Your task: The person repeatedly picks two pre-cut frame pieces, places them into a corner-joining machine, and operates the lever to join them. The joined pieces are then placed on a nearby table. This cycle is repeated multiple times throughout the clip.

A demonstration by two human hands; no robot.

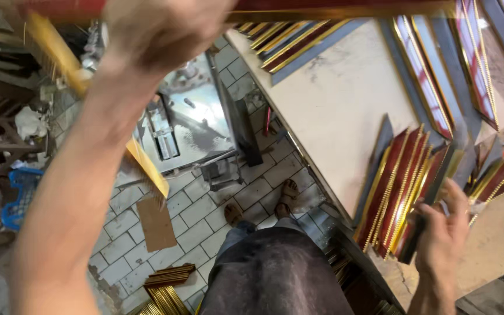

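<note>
Head view: blurred left hand (158, 29), cropped moulding (333, 8)

The pale workbench top (345, 105) is carrying cut lengths of red-and-gold frame moulding. One stack of pointed pieces (401, 186) is lying near its front edge, and two longer mitred pieces (427, 76) are lying toward its far side. The tiled floor (205, 216) below is carrying a metal cutting machine (188, 116), a brown cardboard piece (156, 224), a bundle of gold strips (167, 286) and a blue basket (21, 195).
</note>
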